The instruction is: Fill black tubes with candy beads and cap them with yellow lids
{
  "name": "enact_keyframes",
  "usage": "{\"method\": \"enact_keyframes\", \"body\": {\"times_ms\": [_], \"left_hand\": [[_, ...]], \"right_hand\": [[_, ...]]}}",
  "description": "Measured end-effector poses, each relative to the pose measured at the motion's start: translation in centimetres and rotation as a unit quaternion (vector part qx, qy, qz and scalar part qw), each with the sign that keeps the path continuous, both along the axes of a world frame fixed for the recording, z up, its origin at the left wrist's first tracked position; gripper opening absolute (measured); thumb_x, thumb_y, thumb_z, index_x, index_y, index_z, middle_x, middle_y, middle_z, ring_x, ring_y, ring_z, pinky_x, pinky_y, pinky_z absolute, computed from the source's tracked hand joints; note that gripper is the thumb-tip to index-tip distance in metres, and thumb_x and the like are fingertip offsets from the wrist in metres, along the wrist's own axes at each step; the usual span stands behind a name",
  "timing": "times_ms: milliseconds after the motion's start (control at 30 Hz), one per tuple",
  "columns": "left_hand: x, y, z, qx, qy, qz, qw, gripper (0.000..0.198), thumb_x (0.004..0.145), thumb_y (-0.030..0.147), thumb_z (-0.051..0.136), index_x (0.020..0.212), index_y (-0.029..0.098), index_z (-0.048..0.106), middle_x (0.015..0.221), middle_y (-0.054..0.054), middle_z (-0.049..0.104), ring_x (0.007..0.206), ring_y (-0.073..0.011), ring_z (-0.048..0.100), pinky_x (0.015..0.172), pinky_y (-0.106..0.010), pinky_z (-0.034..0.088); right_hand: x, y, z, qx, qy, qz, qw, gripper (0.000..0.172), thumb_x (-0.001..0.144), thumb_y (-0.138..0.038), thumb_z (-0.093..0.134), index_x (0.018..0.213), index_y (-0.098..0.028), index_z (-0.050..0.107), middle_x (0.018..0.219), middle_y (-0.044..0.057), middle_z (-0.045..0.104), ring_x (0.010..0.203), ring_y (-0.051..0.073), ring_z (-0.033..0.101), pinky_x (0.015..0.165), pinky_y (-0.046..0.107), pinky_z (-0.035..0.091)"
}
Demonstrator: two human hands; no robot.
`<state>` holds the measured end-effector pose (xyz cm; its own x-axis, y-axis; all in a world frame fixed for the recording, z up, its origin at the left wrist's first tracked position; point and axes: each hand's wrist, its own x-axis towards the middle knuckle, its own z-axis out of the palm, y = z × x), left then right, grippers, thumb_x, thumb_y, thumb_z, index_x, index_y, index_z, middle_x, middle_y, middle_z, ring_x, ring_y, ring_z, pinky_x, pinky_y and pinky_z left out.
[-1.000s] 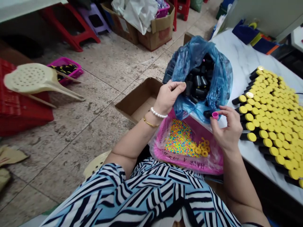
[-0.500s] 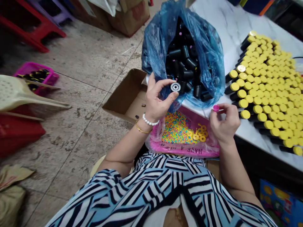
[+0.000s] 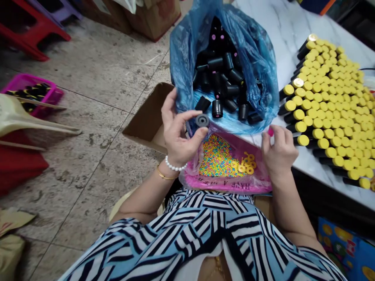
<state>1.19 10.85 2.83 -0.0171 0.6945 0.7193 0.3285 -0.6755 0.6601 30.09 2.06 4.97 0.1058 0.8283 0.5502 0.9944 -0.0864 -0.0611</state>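
Note:
My left hand (image 3: 181, 134) pinches a black cylinder (image 3: 202, 120) between thumb and fingers, its round ringed end facing up. It is held at the near edge of a blue plastic bag (image 3: 183, 58) full of loose black cylinders (image 3: 215, 62), some with pink dots. My right hand (image 3: 279, 150) is closed on a small pink cup (image 3: 270, 132), mostly covered by the fingers. Between the hands lies a pink tray (image 3: 228, 189) lined with clear plastic. It contains many tiny coloured beads (image 3: 215, 158) and several yellow rings (image 3: 245, 164).
Rows of black cylinders with yellow caps (image 3: 331, 117) stand on the marbled table (image 3: 281, 31) at right. An open cardboard box (image 3: 146, 121) is left of the bag. Farther left are a pink basket (image 3: 55, 95), a red stool (image 3: 32, 31) and a pale chair (image 3: 17, 117).
My left hand has moved left and toward me with the black cylinder, away from the bag's contents. My right hand has turned, so its fingers now cover more of the pink cup.

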Motion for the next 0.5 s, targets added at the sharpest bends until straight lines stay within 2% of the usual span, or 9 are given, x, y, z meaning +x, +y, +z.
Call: {"method": "enact_keyframes", "body": {"times_ms": [100, 200, 267, 333, 400, 500], "left_hand": [[0.2, -1.9, -0.5, -0.045, 0.020, -0.013, 0.999, 0.041, 0.093, 0.060, 0.068, 0.117, 0.027, 0.071, 0.165, -0.006, 0.036, 0.154, -0.0370, 0.037, 0.125, -0.062, 0.037], [-0.2, -3.1, -0.6, -0.064, 0.031, 0.025, 0.997, 0.042, 0.093, 0.062, 0.067, 0.115, 0.027, 0.071, 0.163, -0.007, 0.037, 0.150, -0.0384, 0.042, 0.116, -0.062, 0.045], [-0.5, -3.5, -0.1, -0.039, 0.023, 0.070, 0.996, 0.042, 0.090, 0.060, 0.071, 0.117, 0.028, 0.071, 0.153, -0.009, 0.048, 0.140, -0.0354, 0.052, 0.109, -0.057, 0.052], [-0.5, -3.8, 0.8, -0.014, 0.021, 0.087, 0.996, 0.042, 0.088, 0.054, 0.076, 0.121, 0.030, 0.070, 0.131, -0.009, 0.061, 0.122, -0.0292, 0.062, 0.100, -0.049, 0.057], [0.0, -4.2, 1.6, 0.002, 0.035, 0.040, 0.999, 0.043, 0.087, 0.048, 0.078, 0.126, 0.032, 0.068, 0.114, -0.006, 0.068, 0.106, -0.0242, 0.067, 0.092, -0.043, 0.059], [1.0, -4.8, 2.0, 0.012, 0.058, -0.054, 0.997, 0.043, 0.088, 0.044, 0.079, 0.129, 0.033, 0.067, 0.111, -0.003, 0.073, 0.100, -0.0218, 0.069, 0.091, -0.041, 0.058]], "right_hand": [[-0.5, 1.2, 0.3, -0.004, 0.014, -0.017, 1.000, 0.038, 0.102, -0.033, 0.056, 0.136, -0.020, 0.068, 0.134, 0.015, 0.070, 0.116, 0.029, 0.071, 0.081, 0.038, 0.061], [-0.5, 1.2, 0.3, 0.026, 0.028, -0.009, 0.999, 0.040, 0.102, -0.032, 0.057, 0.138, -0.021, 0.067, 0.134, 0.016, 0.069, 0.119, 0.031, 0.070, 0.082, 0.040, 0.062], [-0.6, 0.7, 0.6, 0.063, 0.042, 0.015, 0.997, 0.038, 0.099, -0.030, 0.062, 0.135, -0.022, 0.069, 0.129, 0.015, 0.070, 0.112, 0.029, 0.072, 0.077, 0.038, 0.063], [-1.2, 0.0, 1.2, 0.097, 0.079, 0.059, 0.990, 0.035, 0.095, -0.025, 0.068, 0.130, -0.023, 0.072, 0.125, 0.014, 0.071, 0.099, 0.024, 0.074, 0.070, 0.033, 0.062], [-2.4, -0.8, 1.9, 0.107, 0.128, 0.109, 0.980, 0.034, 0.092, -0.019, 0.071, 0.126, -0.023, 0.073, 0.120, 0.011, 0.072, 0.093, 0.021, 0.074, 0.070, 0.031, 0.062], [-4.3, -2.0, 2.3, 0.072, 0.166, 0.177, 0.967, 0.034, 0.090, -0.012, 0.072, 0.122, -0.023, 0.073, 0.109, 0.007, 0.077, 0.094, 0.020, 0.075, 0.084, 0.032, 0.063]]}}
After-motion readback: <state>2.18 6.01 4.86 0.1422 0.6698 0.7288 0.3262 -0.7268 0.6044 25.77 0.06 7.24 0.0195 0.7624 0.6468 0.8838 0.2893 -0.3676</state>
